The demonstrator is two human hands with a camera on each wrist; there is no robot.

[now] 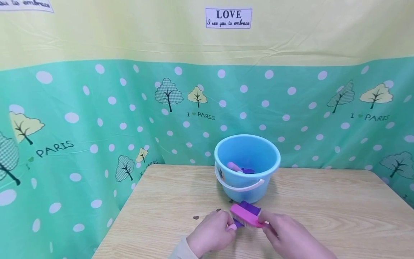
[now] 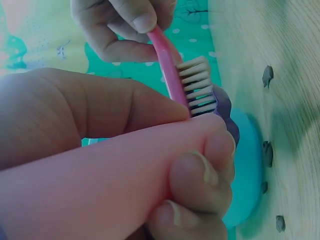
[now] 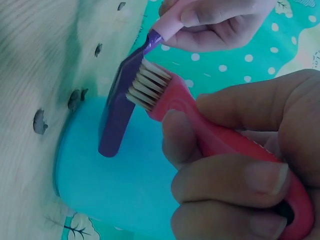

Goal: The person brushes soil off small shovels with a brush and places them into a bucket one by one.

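Near the front of the wooden bench (image 1: 323,201), just in front of the blue bucket (image 1: 247,158), both hands work together on two small plastic toys. The right hand (image 1: 291,235) has its grip curled tight round the pink brush (image 1: 246,216), a moulded, glossy body with short pale bristles in neat rows. The left hand (image 1: 211,233) pinches the pale pink handle of a purple dustpan (image 3: 117,107), a flat, smooth scoop with a rounded lip. The bristles rest against the scoop's inner face, both tools lifted a little off the bench. Small dark crumbs (image 1: 196,217) lie scattered on the pale grained wood, left of the hands, so the sweeping looks barely begun: the bits are still loose and none shows in the scoop. Inside the bucket lie a few more pink and purple plastic pieces (image 1: 240,168); its white handle hangs down the near side.
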